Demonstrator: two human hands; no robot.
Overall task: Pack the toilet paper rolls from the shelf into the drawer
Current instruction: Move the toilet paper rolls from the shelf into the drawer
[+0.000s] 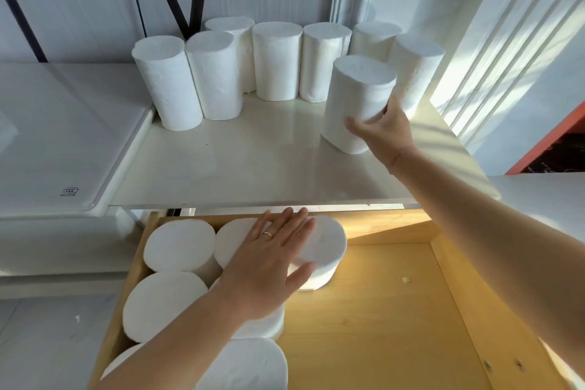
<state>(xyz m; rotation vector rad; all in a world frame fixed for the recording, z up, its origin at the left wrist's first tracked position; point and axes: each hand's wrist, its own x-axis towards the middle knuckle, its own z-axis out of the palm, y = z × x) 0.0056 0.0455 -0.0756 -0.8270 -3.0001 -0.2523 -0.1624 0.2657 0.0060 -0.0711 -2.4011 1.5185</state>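
So we're at the white shelf with the wooden drawer pulled open right under it. Our right hand is up on the shelf, fingers wrapped around the lower part of the nearest toilet paper roll, which sits tilted at the front right of the shelf, apart from the rest. Behind it we count 7 more upright rolls lined along the back wall, a few touching each other.

Down below, our left hand is flat with fingers spread, palm pressing on the tops of the packed rolls in the drawer, not gripping anything. There's a gold ring on one finger. The rolls in the drawer stand on end and fill its left side, snug against each other and the left wall; the right part of the drawer floor is bare wood. At least 6 rolls show there, though the arm hides part of them. Sunlight streaks across the wall panels on the right.
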